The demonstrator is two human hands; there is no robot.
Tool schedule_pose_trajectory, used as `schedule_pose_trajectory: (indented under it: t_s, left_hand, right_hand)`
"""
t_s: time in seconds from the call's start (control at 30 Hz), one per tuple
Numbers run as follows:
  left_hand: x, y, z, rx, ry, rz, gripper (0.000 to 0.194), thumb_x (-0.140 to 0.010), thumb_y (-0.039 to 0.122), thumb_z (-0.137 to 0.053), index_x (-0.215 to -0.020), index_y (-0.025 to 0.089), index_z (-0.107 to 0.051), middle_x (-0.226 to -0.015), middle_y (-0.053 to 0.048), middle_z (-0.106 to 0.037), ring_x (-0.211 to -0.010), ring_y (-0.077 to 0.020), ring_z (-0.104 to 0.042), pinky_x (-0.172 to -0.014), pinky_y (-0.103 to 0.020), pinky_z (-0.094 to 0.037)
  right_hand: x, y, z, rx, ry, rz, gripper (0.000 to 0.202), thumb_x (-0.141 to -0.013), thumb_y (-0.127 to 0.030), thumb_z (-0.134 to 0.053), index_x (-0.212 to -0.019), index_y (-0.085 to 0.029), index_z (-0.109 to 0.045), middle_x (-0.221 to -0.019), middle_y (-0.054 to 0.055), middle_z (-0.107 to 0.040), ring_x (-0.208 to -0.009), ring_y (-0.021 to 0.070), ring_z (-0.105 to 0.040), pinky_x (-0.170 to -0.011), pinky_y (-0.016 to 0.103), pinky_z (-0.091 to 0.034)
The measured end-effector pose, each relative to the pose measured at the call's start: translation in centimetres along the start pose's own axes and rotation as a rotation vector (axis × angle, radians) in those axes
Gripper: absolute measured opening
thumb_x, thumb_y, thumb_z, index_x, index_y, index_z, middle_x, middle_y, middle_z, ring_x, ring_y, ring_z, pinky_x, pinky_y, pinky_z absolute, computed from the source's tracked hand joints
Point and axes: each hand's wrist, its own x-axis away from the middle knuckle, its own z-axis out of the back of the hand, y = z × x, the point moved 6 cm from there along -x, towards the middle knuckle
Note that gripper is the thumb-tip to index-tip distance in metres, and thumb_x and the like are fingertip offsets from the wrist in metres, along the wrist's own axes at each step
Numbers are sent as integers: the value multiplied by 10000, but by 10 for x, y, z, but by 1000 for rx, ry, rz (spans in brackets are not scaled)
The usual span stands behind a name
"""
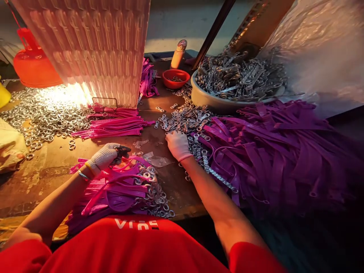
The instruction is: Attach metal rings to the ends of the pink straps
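Note:
My left hand point(109, 154), in a white dotted glove with dark fingertips, hovers over a heap of pink-purple straps point(113, 191) fitted with metal rings. Its fingers are drawn together; whatever is in them cannot be made out. In a pale glove, my right hand point(178, 145) is closed at the near edge of a pile of small metal links point(186, 119). Its fingertips are hidden. Beside that hand, more metal links point(207, 161) lie in rows against a big mound of purple straps point(278, 148).
A ribbed translucent panel point(93, 45) stands behind neatly laid pink straps point(116, 127). Loose metal rings point(51, 110) spread under a red lamp point(36, 62). Farther back are a red bowl point(176, 79), a bottle point(178, 55) and a tub point(204, 99) heaped with metal parts.

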Motion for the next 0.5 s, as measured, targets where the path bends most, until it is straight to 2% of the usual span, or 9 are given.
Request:
schedule_pose_trajectory:
  t_s: [0.07, 0.17, 0.23, 0.3, 0.4, 0.5]
  left_hand:
    - [3, 1, 3, -42, 23, -6, 473, -859, 389, -578, -1149, 55, -745, -674, -82, -698, -425, -88, -446, -419, -217, -355]
    - [-1, 0, 4, -346, 36, -57, 446, -863, 315, -589, -1226, 107, -743, -834, -99, -767, -546, -133, -583, -529, -242, -471]
    - [-8, -2, -3, -545, -22, -103, 442, -865, 268, -580, -1264, 164, -737, -984, -95, -791, -724, -174, -678, -667, -256, -529]
    - [-15, -5, -12, -678, -104, -129, 408, -845, 231, -594, -1213, 216, -766, -1048, -71, -794, -877, -194, -707, -776, -245, -531]
    - [-18, -6, -15, -758, -149, -120, 312, -761, 193, -661, -1023, 255, -817, -953, -42, -800, -856, -190, -709, -766, -218, -516]
    - [-7, -2, 3, -756, -42, -108, 213, -740, 198, -675, -896, 230, -816, -830, -55, -776, -783, -192, -694, -742, -233, -512]
  right_hand:
    - [4, -8, 3, -55, 29, 0, 355, -1008, -208, -389, -1079, -51, -700, -1113, 265, -674, -1049, 320, -596, -861, 392, -394]
    - [14, -33, 6, -164, 35, 71, 345, -1035, -244, -367, -1132, -129, -678, -1082, 152, -719, -1003, 236, -636, -857, 309, -428]
    - [20, -56, 10, -322, 22, 156, 327, -1040, -281, -380, -1139, -182, -676, -1038, 81, -740, -947, 196, -657, -837, 272, -449]
    - [22, -78, 15, -545, 1, 233, 292, -1014, -299, -435, -1141, -203, -680, -1037, 53, -748, -930, 187, -664, -843, 271, -466]
    - [19, -105, 20, -782, -74, 310, 281, -934, -264, -519, -1148, -192, -687, -1065, 40, -752, -972, 187, -661, -891, 280, -474]
    - [17, -129, 17, -840, -200, 387, 304, -914, -259, -516, -1138, -172, -702, -1060, 32, -752, -956, 176, -656, -890, 277, -478]
